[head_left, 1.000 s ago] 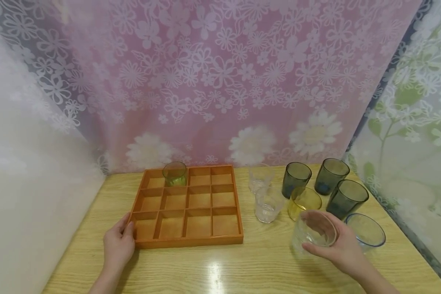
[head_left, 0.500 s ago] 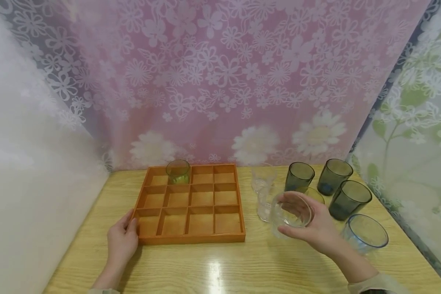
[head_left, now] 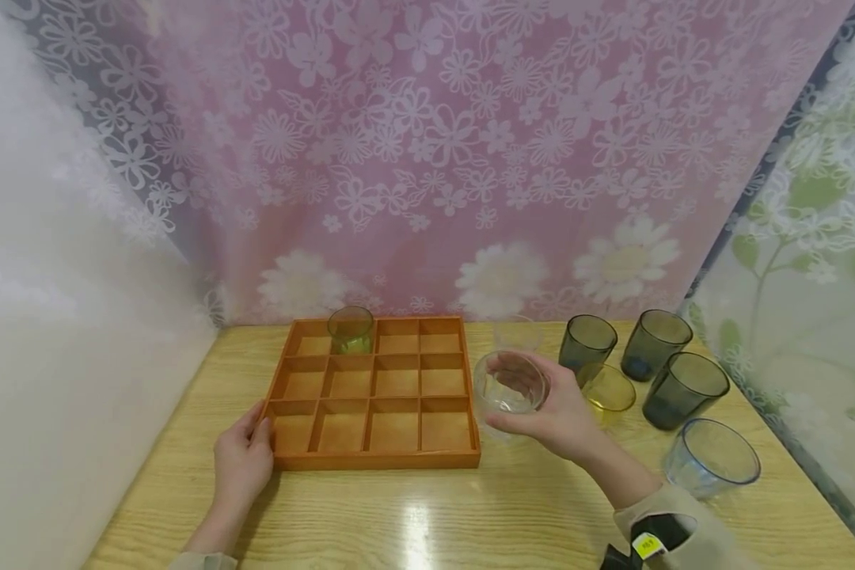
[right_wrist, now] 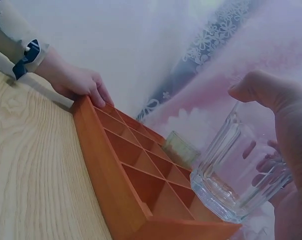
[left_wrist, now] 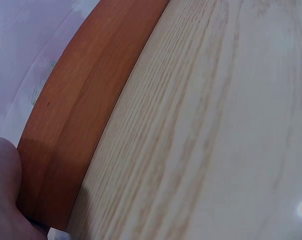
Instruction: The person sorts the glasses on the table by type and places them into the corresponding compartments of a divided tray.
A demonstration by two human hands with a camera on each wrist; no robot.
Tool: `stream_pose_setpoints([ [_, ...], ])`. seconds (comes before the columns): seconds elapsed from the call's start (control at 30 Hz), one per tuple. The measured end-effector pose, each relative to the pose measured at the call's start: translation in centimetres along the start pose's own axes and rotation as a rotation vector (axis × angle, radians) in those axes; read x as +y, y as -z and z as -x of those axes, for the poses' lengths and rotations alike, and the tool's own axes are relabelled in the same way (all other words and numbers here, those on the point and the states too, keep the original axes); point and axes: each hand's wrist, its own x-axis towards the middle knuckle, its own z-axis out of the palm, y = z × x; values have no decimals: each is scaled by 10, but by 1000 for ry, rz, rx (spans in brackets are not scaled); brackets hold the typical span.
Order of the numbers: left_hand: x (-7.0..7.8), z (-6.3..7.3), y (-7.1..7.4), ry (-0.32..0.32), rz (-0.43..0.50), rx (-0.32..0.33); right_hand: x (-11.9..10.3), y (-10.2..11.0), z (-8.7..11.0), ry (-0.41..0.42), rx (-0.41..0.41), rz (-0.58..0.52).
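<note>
My right hand (head_left: 563,416) grips a clear faceted glass (head_left: 497,388), thumb and fingers round its sides. In the head view the glass overlaps the right edge of the wooden compartment tray (head_left: 370,460). The right wrist view shows this clear glass (right_wrist: 226,185) tilted, its thick base toward the tray. At the tray's front left corner, my left hand (head_left: 245,461) holds the frame, thumb (left_wrist: 3,170) at the rim. A green glass (head_left: 351,334) stands in a back-row compartment, second from the left; the other compartments hold nothing.
Right of the tray stand another clear glass (head_left: 518,332), a yellow glass (head_left: 609,394), several dark grey glasses (head_left: 686,392) and a blue-rimmed glass (head_left: 712,459). A pink floral curtain (head_left: 399,158) hangs behind the table (head_left: 342,522); pale sheets close both sides.
My right hand has carried the clear glass leftward from beside the blue-rimmed glass to the tray's right edge. My left hand stays at the tray's corner. The view has shifted slightly.
</note>
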Motion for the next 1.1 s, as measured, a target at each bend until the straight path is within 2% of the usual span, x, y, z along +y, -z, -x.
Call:
stream_pose_setpoints([
  [0.4,-7,-4,1,-10,-6,21,3,-30,-36,-52,10,-21],
  [0.73,-4,-1,1,6,2,8,12,-53,-59,-91,3,-65],
  [1.1,-5,-2,-2,19,3,-5,24,-79,-83,-130,14,-65],
])
